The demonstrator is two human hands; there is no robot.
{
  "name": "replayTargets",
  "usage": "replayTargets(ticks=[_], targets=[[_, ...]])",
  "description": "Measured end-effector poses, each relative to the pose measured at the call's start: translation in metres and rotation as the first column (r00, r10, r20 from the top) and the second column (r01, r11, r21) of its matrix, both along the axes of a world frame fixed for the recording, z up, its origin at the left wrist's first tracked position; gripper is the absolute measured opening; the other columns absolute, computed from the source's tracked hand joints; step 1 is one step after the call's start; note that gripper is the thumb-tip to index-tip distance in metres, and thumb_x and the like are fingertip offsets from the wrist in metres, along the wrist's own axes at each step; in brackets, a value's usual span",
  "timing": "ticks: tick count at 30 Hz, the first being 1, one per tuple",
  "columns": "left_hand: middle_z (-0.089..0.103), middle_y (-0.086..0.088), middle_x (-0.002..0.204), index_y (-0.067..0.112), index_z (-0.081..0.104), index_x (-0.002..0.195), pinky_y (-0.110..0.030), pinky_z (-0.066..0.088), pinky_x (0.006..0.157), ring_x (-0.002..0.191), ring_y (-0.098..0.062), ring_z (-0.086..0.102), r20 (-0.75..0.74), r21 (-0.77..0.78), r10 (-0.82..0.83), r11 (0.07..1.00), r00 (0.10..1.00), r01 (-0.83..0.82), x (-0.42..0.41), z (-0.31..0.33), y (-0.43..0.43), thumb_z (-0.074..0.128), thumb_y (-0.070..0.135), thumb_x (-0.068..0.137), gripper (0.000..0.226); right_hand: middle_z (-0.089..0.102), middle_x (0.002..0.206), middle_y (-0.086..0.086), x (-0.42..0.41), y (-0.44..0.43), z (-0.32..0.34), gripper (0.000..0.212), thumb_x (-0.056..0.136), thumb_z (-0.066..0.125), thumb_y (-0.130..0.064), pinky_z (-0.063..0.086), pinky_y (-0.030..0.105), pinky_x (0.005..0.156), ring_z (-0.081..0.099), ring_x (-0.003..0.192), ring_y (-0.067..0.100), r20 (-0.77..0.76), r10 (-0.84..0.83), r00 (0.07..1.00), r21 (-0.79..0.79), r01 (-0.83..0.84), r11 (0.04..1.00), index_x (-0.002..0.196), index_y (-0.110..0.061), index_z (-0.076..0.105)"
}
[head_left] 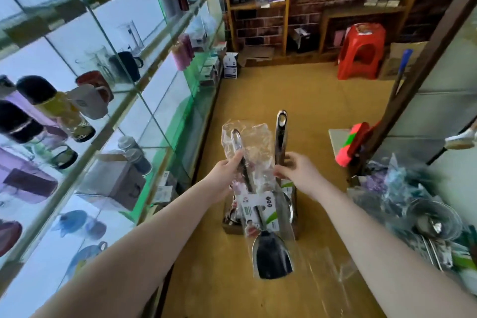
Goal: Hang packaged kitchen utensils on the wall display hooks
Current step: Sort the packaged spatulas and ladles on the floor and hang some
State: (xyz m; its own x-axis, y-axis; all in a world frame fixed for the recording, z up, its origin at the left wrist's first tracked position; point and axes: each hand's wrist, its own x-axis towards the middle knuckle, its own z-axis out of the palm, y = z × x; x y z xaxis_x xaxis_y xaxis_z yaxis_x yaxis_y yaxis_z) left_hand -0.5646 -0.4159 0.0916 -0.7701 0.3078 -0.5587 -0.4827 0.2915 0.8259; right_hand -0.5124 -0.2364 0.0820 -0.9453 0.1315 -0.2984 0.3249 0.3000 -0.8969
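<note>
Both forearms reach out over the floor. One left hand point(227, 170) grips the handle of a bagged spatula point(271, 253) through its clear sleeve. One right hand point(299, 170) holds a second steel utensil point(280, 131) just beside it. That makes two utensils, raised above one box point(228, 227) holding more. This looks like the pick-up stage: next, each handle hole must meet a hook, none visible here.

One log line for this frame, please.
left hand: grips bagged spatula | right hand: holds second utensil | hooks: not in view | stage: pre-hang
</note>
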Motion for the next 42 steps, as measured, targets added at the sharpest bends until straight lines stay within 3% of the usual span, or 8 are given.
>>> replayTargets(ticks=[5,12,17,23,29,32,36,42], targets=[[0.040,-0.003,0.148,0.040,0.038,0.139,-0.066,0.043,0.092,0.128,-0.036,0.046,0.124,0.078,-0.061,0.996,0.990,0.051,-0.041,-0.004,0.001,0.054,0.080,0.059,0.091,0.068,0.092,0.006,-0.053,0.000,-0.005,0.013,0.092,0.054,-0.001,0.055,0.032,0.079,0.066,0.081,0.018,-0.073,-0.077,0.994,0.063,0.082,0.995,0.097,-0.011,0.061],[0.043,0.003,0.142,0.039,0.046,0.130,-0.043,0.052,0.081,0.129,-0.031,0.044,0.128,0.144,-0.050,0.989,0.991,0.032,-0.130,-0.025,0.003,0.045,0.076,0.077,0.065,0.065,0.107,-0.001,-0.134,-0.007,-0.021,0.020,0.093,0.056,-0.017,0.048,0.033,0.086,0.057,0.097,0.016,-0.107,-0.057,0.993,0.296,0.087,0.951,0.112,-0.018,0.064],[0.064,-0.004,0.115,0.021,0.055,0.119,-0.042,0.054,0.077,0.100,-0.024,0.063,0.045,0.142,-0.160,0.978,0.986,0.152,-0.207,-0.048,0.005,0.082,0.019,0.072,0.055,0.056,0.124,-0.002,-0.197,-0.020,-0.033,0.041,0.098,0.049,-0.016,0.039,0.020,0.076,0.052,0.105,0.014,-0.060,-0.181,0.982,0.225,0.190,0.956,0.138,-0.013,0.045],[0.061,-0.009,0.111,0.019,0.043,0.132,-0.028,0.053,0.060,0.089,-0.024,0.064,0.039,0.146,-0.183,0.974,0.982,0.175,-0.284,-0.075,0.008,0.061,-0.024,0.071,0.077,0.056,0.130,0.003,-0.261,-0.026,-0.047,0.042,0.099,0.047,-0.020,0.041,0.022,0.074,0.054,0.099,0.014,-0.004,-0.261,0.965,0.241,0.255,0.937,0.140,-0.016,0.043],[0.063,-0.004,0.093,0.004,0.054,0.121,-0.040,0.054,0.086,0.085,-0.021,0.061,-0.007,-0.050,-0.103,0.993,0.995,0.103,-0.325,-0.113,0.010,0.062,0.004,0.088,0.033,0.056,0.121,-0.002,-0.294,-0.032,-0.058,0.043,0.099,0.045,-0.017,0.048,0.022,0.077,0.058,0.104,0.022,0.050,-0.304,0.951,0.172,0.292,0.941,0.141,-0.014,0.040],[0.064,0.001,0.083,0.005,0.061,0.113,-0.030,0.049,0.074,0.080,-0.021,0.054,-0.024,-0.095,-0.105,0.990,0.994,0.102,-0.334,-0.127,0.007,0.061,0.017,0.092,0.024,0.057,0.113,-0.003,-0.307,-0.034,-0.069,0.041,0.098,0.047,-0.015,0.047,0.009,0.069,0.059,0.097,0.019,0.054,-0.320,0.946,0.140,0.311,0.940,0.139,-0.011,0.042],[0.062,0.003,0.080,0.011,0.063,0.100,-0.023,0.040,0.063,0.076,-0.019,0.050,-0.037,-0.123,-0.110,0.987,0.993,0.104,-0.338,-0.151,0.005,0.059,0.019,0.094,0.011,0.059,0.099,-0.009,-0.318,-0.031,-0.105,0.019,0.097,0.050,-0.016,0.051,0.034,0.085,0.061,0.104,0.031,0.110,-0.346,0.932,0.080,0.339,0.937,0.115,-0.013,0.052],[0.053,0.002,0.082,0.022,0.053,0.095,-0.020,0.036,0.059,0.066,-0.008,0.043,0.059,-0.161,-0.065,0.984,0.996,0.073,-0.329,-0.203,0.004,0.051,0.028,0.097,0.007,0.062,0.098,-0.002,-0.322,-0.032,-0.175,0.004,0.097,0.051,-0.019,0.047,0.029,0.081,0.060,0.095,0.023,0.180,-0.361,0.915,0.006,0.366,0.931,0.099,-0.018,0.054]])
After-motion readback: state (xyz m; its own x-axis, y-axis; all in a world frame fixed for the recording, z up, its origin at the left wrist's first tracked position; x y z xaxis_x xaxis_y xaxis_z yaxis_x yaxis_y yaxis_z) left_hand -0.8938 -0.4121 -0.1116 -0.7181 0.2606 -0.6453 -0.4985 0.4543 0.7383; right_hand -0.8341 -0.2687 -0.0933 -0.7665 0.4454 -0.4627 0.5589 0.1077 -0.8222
